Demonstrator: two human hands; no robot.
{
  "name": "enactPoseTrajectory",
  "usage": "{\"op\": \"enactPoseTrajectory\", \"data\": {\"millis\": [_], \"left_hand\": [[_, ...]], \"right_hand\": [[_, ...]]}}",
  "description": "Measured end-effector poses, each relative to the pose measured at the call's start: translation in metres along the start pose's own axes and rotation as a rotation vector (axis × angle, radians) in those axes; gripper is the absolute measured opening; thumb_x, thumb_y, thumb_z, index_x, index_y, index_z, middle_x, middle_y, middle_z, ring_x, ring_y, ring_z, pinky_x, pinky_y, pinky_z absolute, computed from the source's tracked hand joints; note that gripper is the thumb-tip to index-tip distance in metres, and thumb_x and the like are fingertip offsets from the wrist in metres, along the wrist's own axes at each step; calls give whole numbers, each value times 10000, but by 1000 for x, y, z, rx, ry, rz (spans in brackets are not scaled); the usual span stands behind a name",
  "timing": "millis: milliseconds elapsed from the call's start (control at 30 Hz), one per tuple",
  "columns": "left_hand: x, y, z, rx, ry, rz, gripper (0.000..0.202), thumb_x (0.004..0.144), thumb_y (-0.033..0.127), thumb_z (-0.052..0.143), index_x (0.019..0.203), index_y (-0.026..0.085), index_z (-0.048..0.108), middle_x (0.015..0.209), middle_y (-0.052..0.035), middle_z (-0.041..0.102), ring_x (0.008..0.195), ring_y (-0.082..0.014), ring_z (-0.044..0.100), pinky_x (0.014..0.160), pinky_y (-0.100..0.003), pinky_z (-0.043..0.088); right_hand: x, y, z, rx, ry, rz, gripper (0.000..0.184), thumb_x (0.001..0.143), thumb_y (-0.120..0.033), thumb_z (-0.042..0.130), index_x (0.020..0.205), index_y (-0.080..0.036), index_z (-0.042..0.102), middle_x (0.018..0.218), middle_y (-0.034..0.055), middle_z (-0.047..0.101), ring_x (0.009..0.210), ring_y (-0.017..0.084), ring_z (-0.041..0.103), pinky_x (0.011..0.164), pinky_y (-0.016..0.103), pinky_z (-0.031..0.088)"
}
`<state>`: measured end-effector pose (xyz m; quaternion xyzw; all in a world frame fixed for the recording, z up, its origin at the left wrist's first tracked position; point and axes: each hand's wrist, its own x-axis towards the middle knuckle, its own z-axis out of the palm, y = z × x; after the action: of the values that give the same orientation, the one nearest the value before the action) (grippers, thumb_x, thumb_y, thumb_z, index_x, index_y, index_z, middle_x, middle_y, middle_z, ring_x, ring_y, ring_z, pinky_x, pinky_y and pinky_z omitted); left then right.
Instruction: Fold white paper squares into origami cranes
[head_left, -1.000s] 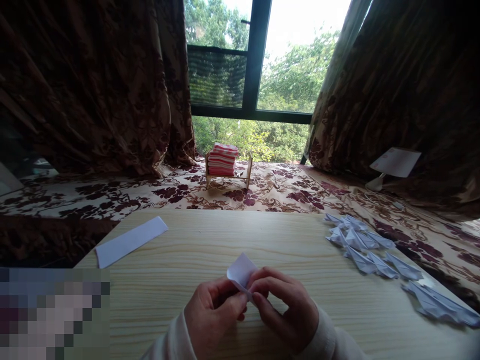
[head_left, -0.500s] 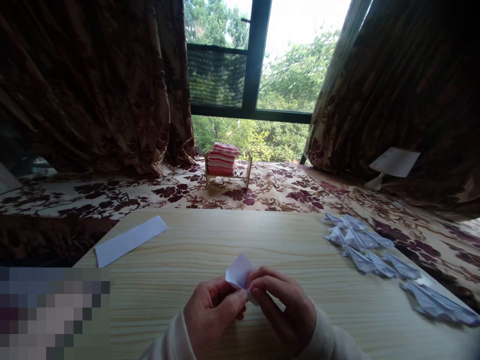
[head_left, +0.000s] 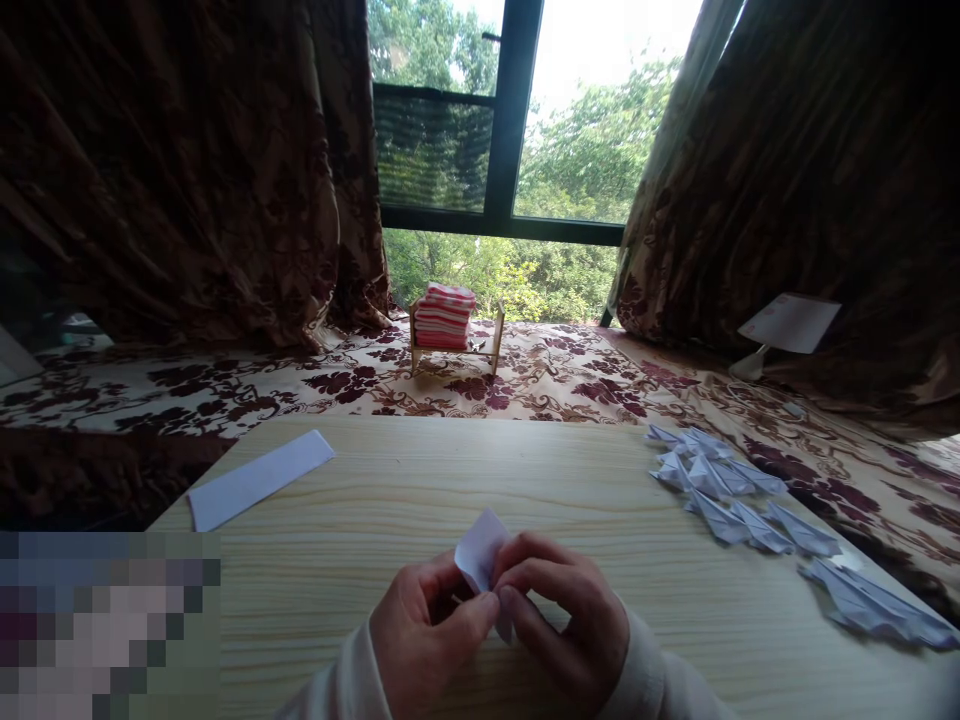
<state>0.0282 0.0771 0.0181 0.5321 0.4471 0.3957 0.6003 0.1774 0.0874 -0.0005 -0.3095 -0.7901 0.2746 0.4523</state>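
Between the white strip [head_left: 261,480] and folded papers [head_left: 709,478], left hand [head_left: 420,632] and right hand [head_left: 574,625] pinch a small sheet [head_left: 480,547].

The thumbs of the left hand [head_left: 424,630] and right hand [head_left: 574,620] are drawing together; the paper [head_left: 478,548] is dipping its lower flap [head_left: 505,626] away from the table's far edge [head_left: 480,420].

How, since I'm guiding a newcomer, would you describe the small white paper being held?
Below the dark-framed window, find the pale wooden table. Over it, the bare left hand and right hand pinch the small, bent white paper. It alone is held: the flat white paper strip and pointed white folded papers lie untouched.
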Motion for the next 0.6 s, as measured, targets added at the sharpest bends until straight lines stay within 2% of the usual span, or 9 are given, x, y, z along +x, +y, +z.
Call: {"op": "enactPoseTrajectory", "data": {"millis": [133, 233, 400, 600], "left_hand": [[2, -5, -5, -50, -22, -23, 193, 645, 320, 580, 638, 136, 637, 582, 13, 547, 585, -116, 461, 582, -234, 375], [5, -10, -11, -158, -42, -43, 282, 655, 393, 601, 618, 117, 643, 579, -16, 585, 579, -116, 492, 591, -232, 411], [10, -17, -16, -424, -35, -122, 297, 647, 397, 636, 615, 102, 643, 599, -48, 614, 570, -127, 535, 562, -250, 453], [12, -20, -17, -446, -64, -114, 318, 663, 406, 626, 620, 91, 639, 620, -57, 613, 587, -134, 542, 569, -253, 457]], "right_hand": [[0, 0, -1, -5, 2, -12, 148, 784, -144, 458, 689, -154, 571, 719, 57, 547, 638, 137, 533, 574, 254, 441], [-2, -2, -5, 34, -27, -2, 105, 752, -148, 489, 780, -164, 588, 774, 59, 547, 686, 147, 535, 616, 268, 449], [-4, -2, -6, 68, -49, -35, 343, 644, -112, 557, 977, -189, 567, 906, 64, 540, 790, 165, 526, 688, 279, 457], [-3, 0, -3, 73, -29, -39, 342, 639, -64, 512, 951, -188, 578, 879, 61, 547, 753, 153, 526, 656, 275, 461]]}}
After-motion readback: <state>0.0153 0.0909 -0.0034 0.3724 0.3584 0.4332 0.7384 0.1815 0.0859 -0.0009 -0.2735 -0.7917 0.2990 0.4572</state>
